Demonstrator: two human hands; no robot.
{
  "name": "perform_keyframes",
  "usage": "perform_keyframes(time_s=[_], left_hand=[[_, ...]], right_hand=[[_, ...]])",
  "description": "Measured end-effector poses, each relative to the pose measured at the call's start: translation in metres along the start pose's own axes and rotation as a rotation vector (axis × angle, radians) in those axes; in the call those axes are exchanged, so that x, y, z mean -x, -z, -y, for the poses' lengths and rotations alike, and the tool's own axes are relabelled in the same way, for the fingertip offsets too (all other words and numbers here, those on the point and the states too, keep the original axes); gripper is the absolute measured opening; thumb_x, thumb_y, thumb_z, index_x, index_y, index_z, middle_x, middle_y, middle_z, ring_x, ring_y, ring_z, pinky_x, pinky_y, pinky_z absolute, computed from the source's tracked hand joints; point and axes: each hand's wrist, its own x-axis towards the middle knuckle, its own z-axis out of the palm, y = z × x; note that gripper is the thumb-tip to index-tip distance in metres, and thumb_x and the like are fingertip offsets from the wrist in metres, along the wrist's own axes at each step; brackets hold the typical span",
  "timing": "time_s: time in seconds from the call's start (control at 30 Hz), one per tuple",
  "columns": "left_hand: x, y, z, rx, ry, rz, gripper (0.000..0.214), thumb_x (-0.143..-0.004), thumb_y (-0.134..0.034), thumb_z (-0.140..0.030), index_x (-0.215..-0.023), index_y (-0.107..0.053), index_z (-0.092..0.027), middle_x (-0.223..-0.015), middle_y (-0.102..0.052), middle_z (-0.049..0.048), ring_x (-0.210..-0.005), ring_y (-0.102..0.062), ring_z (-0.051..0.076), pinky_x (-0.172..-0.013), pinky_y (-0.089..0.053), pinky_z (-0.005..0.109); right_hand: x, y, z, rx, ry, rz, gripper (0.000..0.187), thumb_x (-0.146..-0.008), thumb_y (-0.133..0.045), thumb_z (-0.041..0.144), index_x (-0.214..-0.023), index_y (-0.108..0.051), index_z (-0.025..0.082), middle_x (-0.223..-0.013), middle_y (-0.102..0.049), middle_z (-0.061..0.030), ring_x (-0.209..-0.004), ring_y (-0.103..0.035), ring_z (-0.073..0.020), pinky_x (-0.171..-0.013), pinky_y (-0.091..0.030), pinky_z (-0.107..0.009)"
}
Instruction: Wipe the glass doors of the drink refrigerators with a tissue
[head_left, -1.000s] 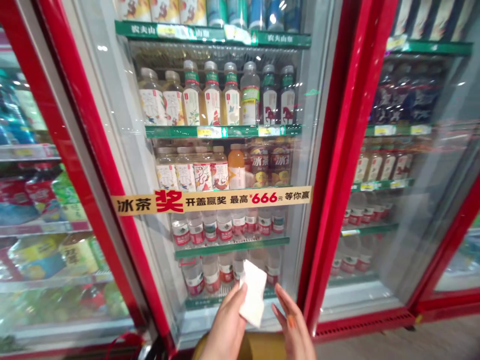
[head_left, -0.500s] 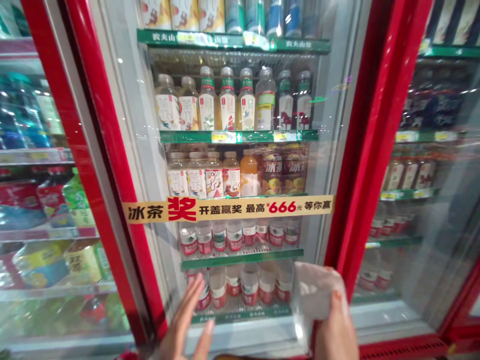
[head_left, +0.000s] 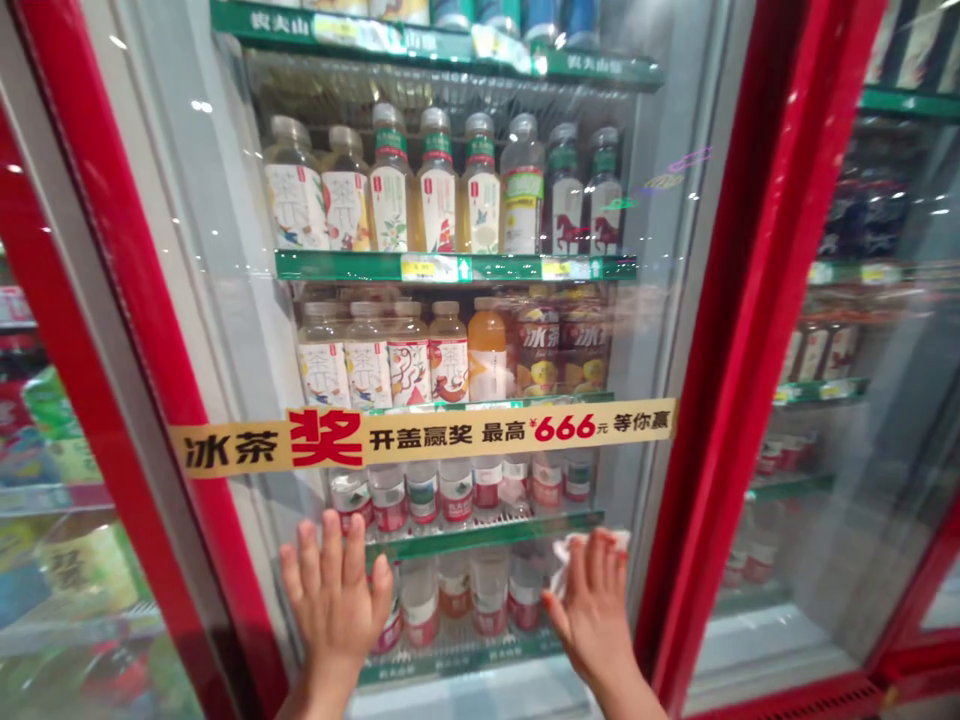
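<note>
My left hand [head_left: 335, 598] is raised with its palm toward the glass door [head_left: 247, 560] of a red-framed drinks cooler. Its fingers point up, and it looks laid against the pane or very close to it. My right hand [head_left: 596, 610] has a white cloth [head_left: 561, 560] under its fingers, held against the lower right of the glass. Most of the cloth is hidden by the hand; edges show at the left and above the fingertips. A yellow strip with printed characters [head_left: 495, 432] crosses the door above both hands.
Behind the glass stand rows of tea bottles [head_left: 439, 190] and water bottles [head_left: 457, 490] on green-edged shelves [head_left: 487, 535]. The red door frame [head_left: 720, 330] runs down the right side. More coolers with drinks stand to the left and right.
My left hand has turned flat toward the glass and moved left. My right hand has moved forward and left, pressing the cloth to the pane. The view has come closer to the door.
</note>
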Motion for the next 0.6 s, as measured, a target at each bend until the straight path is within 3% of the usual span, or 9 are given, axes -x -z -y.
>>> perform_keyframes(time_s=[0.07,0.13,0.2,0.27,0.33,0.37,0.47,0.53,0.6], left_hand=[[0.001,0.000,0.002,0.002,-0.010,-0.016,0.079,-0.100,-0.059,-0.025,-0.171,-0.026,-0.015,-0.183,-0.015,0.0113,-0.172,-0.008,0.030,-0.142,-0.006,0.052],[0.002,-0.001,0.005,0.004,-0.021,-0.030,0.079,-0.099,-0.060,-0.025,-0.170,-0.028,-0.013,-0.183,-0.017,0.0132,-0.172,-0.008,0.031,-0.142,-0.005,0.051],[0.003,-0.002,0.007,0.006,-0.040,-0.028,0.080,-0.098,-0.062,-0.025,-0.170,-0.029,-0.011,-0.183,-0.018,0.0145,-0.172,-0.008,0.032,-0.142,-0.005,0.051],[0.003,-0.002,0.008,0.011,-0.056,-0.026,0.081,-0.097,-0.064,-0.025,-0.170,-0.030,-0.011,-0.183,-0.018,0.0151,-0.172,-0.008,0.032,-0.142,-0.005,0.051],[0.003,-0.002,0.007,0.014,-0.053,-0.026,0.082,-0.097,-0.065,-0.024,-0.170,-0.030,-0.012,-0.182,-0.019,0.0151,-0.172,-0.009,0.032,-0.142,-0.006,0.051],[0.003,-0.002,0.006,0.016,-0.045,-0.027,0.081,-0.097,-0.064,-0.024,-0.170,-0.030,-0.012,-0.182,-0.019,0.0146,-0.172,-0.009,0.032,-0.142,-0.006,0.051],[0.002,-0.002,0.002,0.027,-0.022,-0.035,0.080,-0.098,-0.061,-0.026,-0.170,-0.029,-0.015,-0.183,-0.019,0.0123,-0.172,-0.011,0.031,-0.142,-0.007,0.052],[0.001,-0.002,0.002,0.027,-0.017,-0.039,0.079,-0.099,-0.060,-0.026,-0.170,-0.029,-0.015,-0.183,-0.019,0.0122,-0.172,-0.010,0.030,-0.142,-0.007,0.052],[0.002,-0.001,0.003,0.022,-0.025,-0.036,0.080,-0.098,-0.061,-0.025,-0.170,-0.029,-0.014,-0.182,-0.019,0.0132,-0.172,-0.010,0.031,-0.141,-0.007,0.052]], right_hand=[[-0.022,-0.001,-0.010,-0.016,-0.293,-0.025,0.082,-0.111,-0.028,0.048,-0.174,0.006,0.008,-0.181,0.014,-0.0238,-0.170,0.011,-0.0413,-0.128,-0.020,-0.082],[-0.045,-0.005,0.009,-0.028,-0.394,-0.033,0.085,-0.110,-0.026,0.053,-0.174,0.006,0.007,-0.182,0.011,-0.0249,-0.170,0.010,-0.0457,-0.125,-0.019,-0.087],[-0.048,-0.011,0.040,-0.013,-0.177,0.006,0.089,-0.107,-0.036,0.062,-0.176,-0.011,0.013,-0.183,-0.010,-0.0208,-0.170,0.002,-0.0458,-0.130,-0.015,-0.082],[-0.028,-0.012,0.061,-0.002,0.140,0.047,0.086,-0.099,-0.047,0.074,-0.172,-0.035,0.030,-0.180,-0.032,-0.0049,-0.172,-0.005,-0.0370,-0.140,-0.011,-0.064],[0.002,-0.009,0.057,-0.006,0.304,0.046,0.082,-0.096,-0.054,0.076,-0.168,-0.043,0.039,-0.178,-0.036,0.0050,-0.172,-0.005,-0.0296,-0.142,-0.006,-0.049],[0.013,-0.007,0.046,-0.002,0.291,0.033,0.082,-0.098,-0.055,0.069,-0.171,-0.037,0.035,-0.181,-0.029,0.0029,-0.172,-0.003,-0.0290,-0.142,-0.004,-0.050],[0.009,-0.002,0.009,0.021,-0.023,-0.003,0.085,-0.107,-0.042,0.043,-0.176,-0.004,0.011,-0.184,0.003,-0.0168,-0.171,0.008,-0.0360,-0.136,-0.009,-0.072],[-0.016,-0.005,0.008,0.017,-0.287,-0.023,0.082,-0.110,-0.031,0.042,-0.174,0.007,0.006,-0.182,0.015,-0.0214,-0.170,0.015,-0.0382,-0.130,-0.015,-0.080],[-0.034,-0.008,0.026,-0.003,-0.323,-0.025,0.084,-0.111,-0.030,0.051,-0.174,0.004,0.007,-0.183,0.012,-0.0208,-0.170,0.015,-0.0404,-0.130,-0.014,-0.080]])
